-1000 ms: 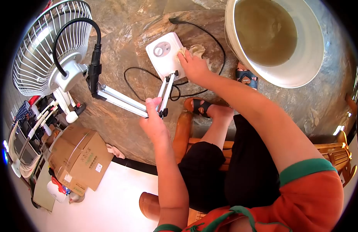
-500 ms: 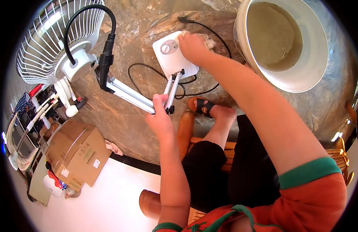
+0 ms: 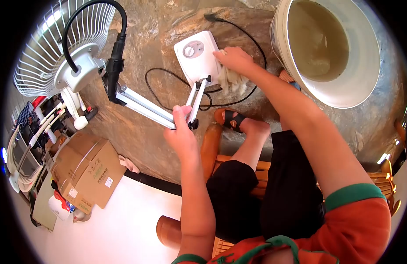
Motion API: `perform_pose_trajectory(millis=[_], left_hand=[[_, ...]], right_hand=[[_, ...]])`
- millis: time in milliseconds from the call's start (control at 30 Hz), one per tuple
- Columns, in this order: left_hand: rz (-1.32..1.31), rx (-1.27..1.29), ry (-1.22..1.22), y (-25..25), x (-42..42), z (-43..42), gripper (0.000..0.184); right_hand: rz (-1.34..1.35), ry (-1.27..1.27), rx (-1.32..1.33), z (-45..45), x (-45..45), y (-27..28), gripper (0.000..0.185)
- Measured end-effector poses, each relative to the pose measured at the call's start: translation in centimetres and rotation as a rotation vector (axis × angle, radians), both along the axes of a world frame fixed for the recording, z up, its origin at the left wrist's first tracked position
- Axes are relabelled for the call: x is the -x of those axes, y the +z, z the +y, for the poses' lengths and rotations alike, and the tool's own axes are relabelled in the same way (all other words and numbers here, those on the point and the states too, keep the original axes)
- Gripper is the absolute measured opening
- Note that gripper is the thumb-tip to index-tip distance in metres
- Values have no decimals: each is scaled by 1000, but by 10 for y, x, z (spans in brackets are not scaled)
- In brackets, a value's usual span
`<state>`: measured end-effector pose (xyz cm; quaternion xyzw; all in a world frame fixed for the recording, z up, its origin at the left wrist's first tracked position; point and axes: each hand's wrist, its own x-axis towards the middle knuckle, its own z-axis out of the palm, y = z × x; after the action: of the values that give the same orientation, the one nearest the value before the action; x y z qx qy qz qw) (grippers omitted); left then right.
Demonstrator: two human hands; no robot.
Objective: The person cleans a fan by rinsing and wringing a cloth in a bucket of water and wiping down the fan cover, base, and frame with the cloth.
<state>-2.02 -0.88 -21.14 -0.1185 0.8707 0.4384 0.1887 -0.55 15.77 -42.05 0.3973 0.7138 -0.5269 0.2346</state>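
Two hands: left on one arm, right on one cloth.

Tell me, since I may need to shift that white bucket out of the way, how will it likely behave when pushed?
The bucket is probably heavy, given the murky water inside. That water would likely slosh, and might spill through the open top. Its smooth, round wall looks stiff, so it should keep its shape.

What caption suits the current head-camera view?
Left hand grips a jointed white metal arm; right hand holds a pale cloth against a white rounded-corner base.
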Motion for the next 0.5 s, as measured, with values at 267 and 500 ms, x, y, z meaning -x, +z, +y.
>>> perform_pose_trajectory(millis=[267, 500], left_hand=[[4, 35, 16, 5, -2, 4, 37], [5, 17, 35, 4, -2, 3, 36]], right_hand=[[-33, -71, 65, 12, 31, -15, 54], [-111, -152, 156, 11, 45, -35, 55]])
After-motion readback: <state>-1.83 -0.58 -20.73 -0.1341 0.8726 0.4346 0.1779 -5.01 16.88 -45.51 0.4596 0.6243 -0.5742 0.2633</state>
